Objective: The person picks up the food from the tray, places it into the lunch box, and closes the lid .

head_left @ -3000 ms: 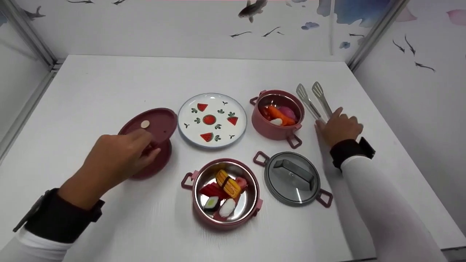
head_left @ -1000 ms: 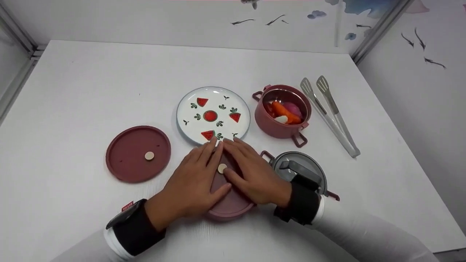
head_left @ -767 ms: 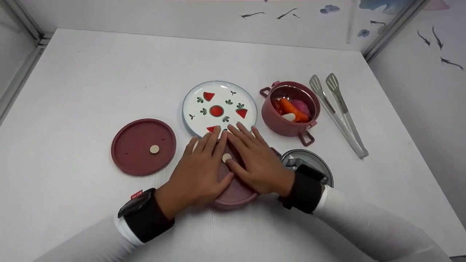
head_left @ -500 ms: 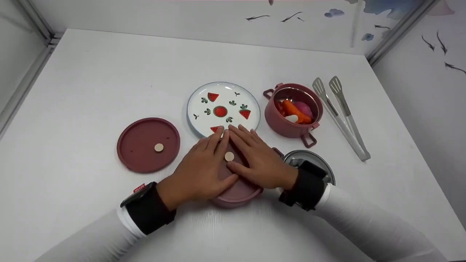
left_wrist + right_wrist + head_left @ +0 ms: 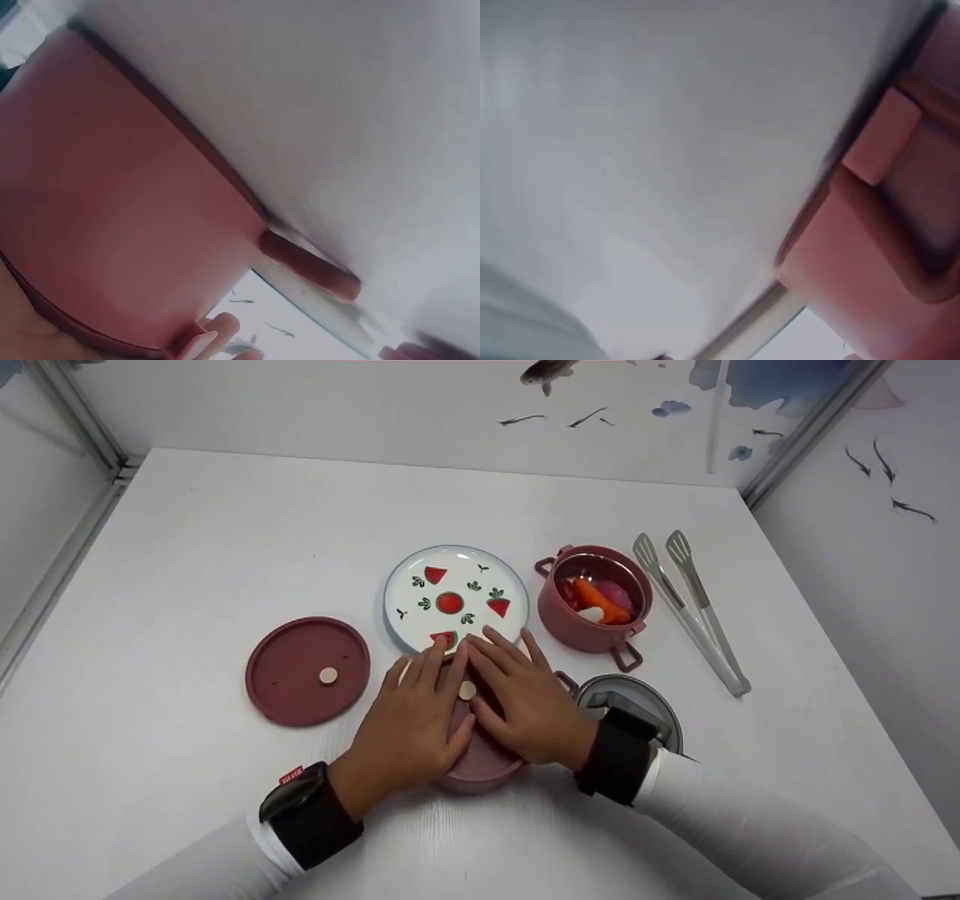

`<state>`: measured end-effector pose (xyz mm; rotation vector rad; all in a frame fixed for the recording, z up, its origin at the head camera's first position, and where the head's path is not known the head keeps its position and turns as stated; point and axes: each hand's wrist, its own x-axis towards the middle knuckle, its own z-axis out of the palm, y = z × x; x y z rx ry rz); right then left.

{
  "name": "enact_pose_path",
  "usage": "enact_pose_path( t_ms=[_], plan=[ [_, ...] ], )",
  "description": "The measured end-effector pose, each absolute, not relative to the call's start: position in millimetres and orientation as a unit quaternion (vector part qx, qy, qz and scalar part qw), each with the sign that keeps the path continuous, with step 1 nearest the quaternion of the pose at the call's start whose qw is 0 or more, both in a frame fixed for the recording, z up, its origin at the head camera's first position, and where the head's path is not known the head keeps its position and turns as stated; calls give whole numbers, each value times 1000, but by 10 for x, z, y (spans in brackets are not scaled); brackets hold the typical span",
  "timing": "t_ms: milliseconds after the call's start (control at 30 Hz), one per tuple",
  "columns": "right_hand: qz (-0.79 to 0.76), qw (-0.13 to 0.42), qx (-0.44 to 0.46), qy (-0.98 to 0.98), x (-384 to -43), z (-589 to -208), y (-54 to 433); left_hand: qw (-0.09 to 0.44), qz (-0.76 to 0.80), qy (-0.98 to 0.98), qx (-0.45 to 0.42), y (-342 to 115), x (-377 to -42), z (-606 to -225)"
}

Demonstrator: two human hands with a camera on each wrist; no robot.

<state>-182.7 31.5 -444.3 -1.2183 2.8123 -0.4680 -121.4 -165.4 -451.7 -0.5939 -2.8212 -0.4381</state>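
The left hand (image 5: 409, 724) and right hand (image 5: 529, 709) lie side by side, grip slack and fingers straight, on a red lid (image 5: 484, 757) covering a red pot (image 5: 474, 787) toward the front of a white surface (image 5: 247, 532). Just right of it, partly hidden by the right wrist, is a gray lid (image 5: 646, 690). A second red lid (image 5: 292, 660) lies left; beyond the fingertips, a watermelon-patterned plate (image 5: 450, 574); to its right, a smaller pot (image 5: 577, 628) holding vegetables (image 5: 600, 600), then metal tongs (image 5: 697, 622). White walls (image 5: 300, 405) decorated with fish (image 5: 547, 371) stand around, with metal posts (image 5: 814, 431) at the corners.
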Motion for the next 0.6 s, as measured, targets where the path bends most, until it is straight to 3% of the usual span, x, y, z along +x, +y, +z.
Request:
enact_pose_path(
  t_ms=[200,400,500,600],
  plan=[
    [-181,19,-405,896,-1841,-4466,291,108,-147,-964,-194,-1662,-1210,-4518],
    [-196,53,-394,897,-1856,-4467,293,47,-176,-964,-194,-1752,-1255,-4404],
    [-205,67,-390,895,-1850,-4458,289,11,-187,-967,-172,-2008,-1352,-4277],
    [-215,79,-386,894,-1855,-4458,269,14,-159,-981,-114,-2480,-1480,-4206]
  ],
)
